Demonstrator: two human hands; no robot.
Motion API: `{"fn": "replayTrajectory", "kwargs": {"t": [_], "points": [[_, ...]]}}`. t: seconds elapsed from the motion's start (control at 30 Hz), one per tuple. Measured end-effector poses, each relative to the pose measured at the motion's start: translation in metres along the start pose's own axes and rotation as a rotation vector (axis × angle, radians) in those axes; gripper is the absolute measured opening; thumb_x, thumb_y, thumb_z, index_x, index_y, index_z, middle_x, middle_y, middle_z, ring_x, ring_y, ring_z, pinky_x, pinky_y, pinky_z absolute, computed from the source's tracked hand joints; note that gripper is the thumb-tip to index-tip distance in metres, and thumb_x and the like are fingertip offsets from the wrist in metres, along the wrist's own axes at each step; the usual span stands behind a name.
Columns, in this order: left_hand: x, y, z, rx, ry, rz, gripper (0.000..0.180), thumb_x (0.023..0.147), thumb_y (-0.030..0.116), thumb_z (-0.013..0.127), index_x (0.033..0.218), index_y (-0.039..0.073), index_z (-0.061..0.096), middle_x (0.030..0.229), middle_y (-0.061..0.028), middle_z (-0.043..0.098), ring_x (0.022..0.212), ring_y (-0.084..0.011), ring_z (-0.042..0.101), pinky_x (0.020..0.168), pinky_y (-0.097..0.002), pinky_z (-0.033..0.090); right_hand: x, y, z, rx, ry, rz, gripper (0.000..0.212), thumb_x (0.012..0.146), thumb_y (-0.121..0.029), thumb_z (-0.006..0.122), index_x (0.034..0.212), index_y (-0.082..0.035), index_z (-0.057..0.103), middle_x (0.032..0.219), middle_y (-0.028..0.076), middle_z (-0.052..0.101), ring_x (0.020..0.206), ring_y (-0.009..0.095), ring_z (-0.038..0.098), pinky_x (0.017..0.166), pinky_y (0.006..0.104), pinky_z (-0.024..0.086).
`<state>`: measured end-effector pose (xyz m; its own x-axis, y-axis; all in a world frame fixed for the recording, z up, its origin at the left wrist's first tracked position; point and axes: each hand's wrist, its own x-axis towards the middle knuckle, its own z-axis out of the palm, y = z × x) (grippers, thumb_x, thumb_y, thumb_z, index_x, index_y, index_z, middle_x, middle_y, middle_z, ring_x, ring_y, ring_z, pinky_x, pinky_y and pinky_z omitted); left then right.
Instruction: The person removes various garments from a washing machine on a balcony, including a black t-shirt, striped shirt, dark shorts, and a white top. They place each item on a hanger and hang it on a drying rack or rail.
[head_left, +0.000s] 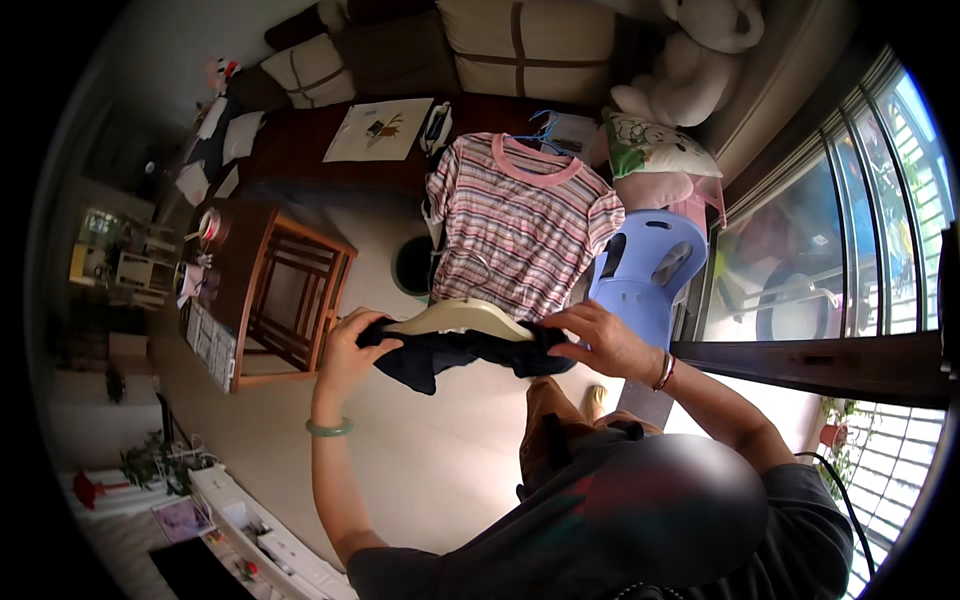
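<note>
In front of my body a cream clothes hanger [455, 317] spans the gap between my hands, its thin hook pointing away from me. A black garment [415, 362] hangs bunched along it. My left hand [346, 352] is closed on the garment at the hanger's left end. At the other end my right hand [603, 342] pinches the cloth between thumb and fingers. Just beyond the hanger, a pink striped short-sleeved shirt [515, 225] lies spread out. What bears the shirt is mostly hidden under it.
A blue plastic chair [640, 290] stands right of the shirt, near a sliding window [800, 250]. Behind are a dark sofa [290, 150], cushions [530, 45], a white plush bear [690, 70] and blue hangers [545, 130]. A wooden table [245, 270] and dark bin [412, 265] stand left.
</note>
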<state>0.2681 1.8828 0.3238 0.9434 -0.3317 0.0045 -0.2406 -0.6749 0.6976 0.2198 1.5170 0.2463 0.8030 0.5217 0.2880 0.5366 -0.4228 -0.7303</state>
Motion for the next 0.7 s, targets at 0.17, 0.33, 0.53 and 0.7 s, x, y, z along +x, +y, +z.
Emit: {"fn": "replayTrajectory", "kwargs": {"t": [0.17, 0.33, 0.53, 0.7], "points": [[0.102, -0.054, 0.010, -0.023, -0.236, -0.002, 0.037, 0.074, 0.007, 0.080, 0.104, -0.006, 0.062, 0.096, -0.0086, 0.062, 0.090, -0.0186, 0.060, 0.081, -0.0277, 0.048, 0.032, 0.049, 0.027, 0.039, 0.019, 0.212, 0.050, 0.081, -0.023, 0.075, 0.123, -0.004, 0.055, 0.106, 0.012, 0.062, 0.092, 0.031, 0.061, 0.081, 0.0391, 0.049], [0.218, -0.112, 0.048, -0.060, -0.358, 0.068, 0.047, 0.075, 0.025, 0.082, 0.104, -0.007, 0.063, 0.097, -0.0142, 0.065, 0.089, -0.0278, 0.063, 0.082, -0.0344, 0.049, 0.055, 0.125, 0.045, -0.014, 0.143, 0.378, 0.046, 0.083, -0.026, 0.072, 0.121, -0.005, 0.057, 0.102, 0.013, 0.061, 0.092, 0.033, 0.061, 0.079, 0.0410, 0.050], [0.363, -0.122, 0.098, -0.031, -0.425, 0.225, 0.055, 0.074, 0.033, 0.082, 0.110, -0.005, 0.065, 0.107, -0.0191, 0.068, 0.099, -0.0299, 0.066, 0.088, -0.0343, 0.049, 0.089, 0.189, 0.014, 0.007, 0.327, 0.689, 0.037, 0.085, -0.023, 0.070, 0.114, -0.003, 0.059, 0.104, 0.014, 0.063, 0.087, 0.036, 0.063, 0.073, 0.0404, 0.051], [0.456, -0.116, 0.143, -0.061, -0.469, 0.178, 0.056, 0.075, 0.035, 0.080, 0.114, -0.002, 0.065, 0.109, -0.0188, 0.068, 0.102, -0.0290, 0.066, 0.089, -0.0348, 0.049, 0.114, 0.240, -0.021, -0.166, 0.463, 0.775, 0.037, 0.087, -0.027, 0.067, 0.114, -0.004, 0.061, 0.103, 0.013, 0.065, 0.093, 0.035, 0.063, 0.077, 0.0412, 0.050]]}}
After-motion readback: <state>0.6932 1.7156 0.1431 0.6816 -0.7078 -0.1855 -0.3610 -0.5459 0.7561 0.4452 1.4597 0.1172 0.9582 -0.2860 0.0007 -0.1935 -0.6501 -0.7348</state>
